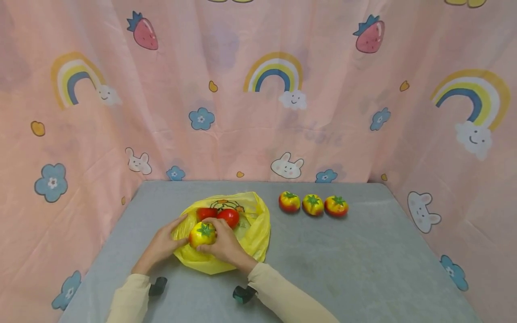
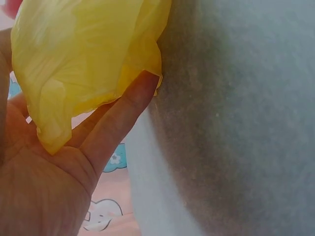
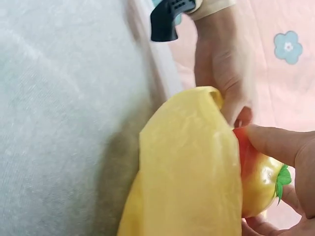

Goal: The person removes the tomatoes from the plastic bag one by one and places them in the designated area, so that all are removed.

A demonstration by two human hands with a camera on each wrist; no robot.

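My right hand (image 1: pixel 226 242) grips a yellow-and-red tomato (image 1: pixel 202 235) with a green leafy top, thumb and fingers around its sides. It is over the near left part of a yellow plastic bag (image 1: pixel 258 237), whose mouth faces up. In the right wrist view the bag wall (image 3: pixel 192 167) covers part of this tomato. My left hand (image 1: pixel 163 242) is at the bag's left side, its fingers (image 2: pixel 120 115) extended along the outside of the plastic. Inside the bag are a red tomato (image 1: pixel 229 218) and another red piece (image 1: pixel 206 213), partly hidden.
Three more yellow-and-red tomatoes (image 1: pixel 313 205) with green tops stand in a row at the back of the grey table (image 1: pixel 363 264), right of the bag. A pink patterned curtain (image 1: pixel 250 134) hangs behind the table and along both sides.
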